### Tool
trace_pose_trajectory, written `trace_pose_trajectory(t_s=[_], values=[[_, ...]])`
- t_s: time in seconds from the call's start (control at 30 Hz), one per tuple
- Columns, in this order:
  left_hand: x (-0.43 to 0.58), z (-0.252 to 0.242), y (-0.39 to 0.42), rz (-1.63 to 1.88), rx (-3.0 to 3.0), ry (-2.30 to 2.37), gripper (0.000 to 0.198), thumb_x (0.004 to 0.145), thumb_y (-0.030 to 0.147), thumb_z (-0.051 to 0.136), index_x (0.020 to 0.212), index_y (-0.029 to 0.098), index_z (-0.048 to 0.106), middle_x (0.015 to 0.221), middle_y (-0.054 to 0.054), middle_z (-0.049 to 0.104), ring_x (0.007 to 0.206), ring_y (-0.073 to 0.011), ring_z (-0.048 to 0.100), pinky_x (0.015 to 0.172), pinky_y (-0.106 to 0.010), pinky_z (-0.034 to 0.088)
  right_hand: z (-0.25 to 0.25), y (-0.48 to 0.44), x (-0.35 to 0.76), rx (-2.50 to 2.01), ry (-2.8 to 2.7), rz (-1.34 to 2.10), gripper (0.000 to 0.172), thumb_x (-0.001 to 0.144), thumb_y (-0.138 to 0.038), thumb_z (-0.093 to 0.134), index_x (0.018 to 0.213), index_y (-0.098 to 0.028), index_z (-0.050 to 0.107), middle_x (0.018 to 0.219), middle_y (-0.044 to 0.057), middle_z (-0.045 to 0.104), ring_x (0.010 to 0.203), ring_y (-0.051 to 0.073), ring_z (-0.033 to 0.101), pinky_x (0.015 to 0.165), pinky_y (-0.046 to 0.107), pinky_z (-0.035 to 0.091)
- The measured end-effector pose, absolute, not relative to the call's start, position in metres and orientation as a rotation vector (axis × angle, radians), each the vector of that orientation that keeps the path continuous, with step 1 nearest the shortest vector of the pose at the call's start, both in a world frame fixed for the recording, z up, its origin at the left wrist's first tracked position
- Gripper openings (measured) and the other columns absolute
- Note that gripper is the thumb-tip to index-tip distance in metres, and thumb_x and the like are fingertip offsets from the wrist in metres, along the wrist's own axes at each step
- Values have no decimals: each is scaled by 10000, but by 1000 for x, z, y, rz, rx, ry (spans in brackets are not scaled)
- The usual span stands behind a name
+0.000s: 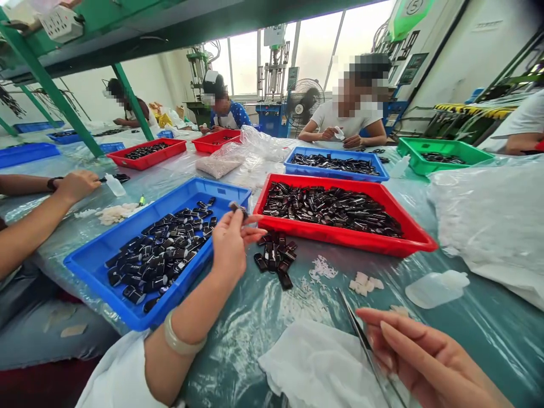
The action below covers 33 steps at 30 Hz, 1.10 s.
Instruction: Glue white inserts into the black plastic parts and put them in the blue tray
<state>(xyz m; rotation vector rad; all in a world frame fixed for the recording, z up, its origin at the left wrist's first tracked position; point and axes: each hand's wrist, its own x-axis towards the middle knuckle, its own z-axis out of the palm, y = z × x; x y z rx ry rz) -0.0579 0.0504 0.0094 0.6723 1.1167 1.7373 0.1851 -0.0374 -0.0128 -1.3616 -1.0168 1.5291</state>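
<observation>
**Black piece in the left fingertips, tweezers in the right hand**

The left hand (229,243) pinches a small black piece (238,211) between thumb and fingertips, above the right edge of the blue tray (100,292). Its other fingers fan out, probably to keep them off the piece. The right hand (429,357), near right, curls its lower fingers around the tweezers (360,328), points facing away; this seems to leave thumb and forefinger free. Whether those two grip something tiny, I cannot tell.

Black parts fill the blue tray on the left and the red tray (340,235) farther off, both apparently kept within reach. A small pile (278,252) lies just beside the red tray's near side, perhaps as a handy portion. White scraps (323,267), pale pads (364,283) and a squeeze bottle (437,288) sit right of it, close to the tweezers. A white cloth (314,362) lies nearest, perhaps as a clean surface.
</observation>
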Motion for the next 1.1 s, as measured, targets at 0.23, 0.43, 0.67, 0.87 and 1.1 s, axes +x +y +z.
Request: trace_pose_trajectory(t_s=[0.23, 0.43, 0.67, 0.87, 1.1], values=[[-82, 15, 61, 2078, 465, 1142, 39, 873, 217, 401, 841, 200, 414, 1044, -35, 642, 630, -94, 670, 542, -169, 518, -13, -19, 207, -1619, -1471, 785, 284, 633, -421, 668, 819, -216, 732, 677, 37, 687, 572, 191, 586, 493, 273, 480], [-79, 25, 53, 2080, 393, 1122, 43, 860, 213, 398, 831, 197, 426, 1292, -53, 489, 788, -138, 676, 695, -239, 551, -21, -14, 211, -1605, -1672, 605, 291, 716, -412, 585, 832, -181, 718, 783, 71, 714, 712, 243, 642, 633, 323, 508], [-82, 17, 55, 1914, 898, 1316, 177, 874, 273, 289, 902, 228, 458, 1242, -62, 503, 850, -132, 662, 772, -290, 531, -20, -16, 209, -1574, -1748, 616, 247, 753, -384, 564, 831, -203, 714, 810, 58, 721, 733, 242, 649, 624, 311, 513], [-63, 0, 43, 1310, 1663, 1269, 225, 679, 107, 510, 808, 193, 674, 893, -63, 673, 822, -195, 636, 758, -337, 519, -23, -17, 211, -1565, -1779, 602, 237, 774, -370, 552, 840, -205, 710, 803, 54, 718, 723, 239, 646, 623, 314, 512], [-55, -14, 33, 725, 2167, 1148, 383, 600, -20, 486, 784, 215, 727, 1171, -89, 583, 1147, -291, 448, 965, -460, 371, -24, -18, 212, -1557, -1794, 612, 228, 792, -349, 541, 855, -206, 708, 862, 57, 718, 788, 247, 650, 671, 319, 513]])
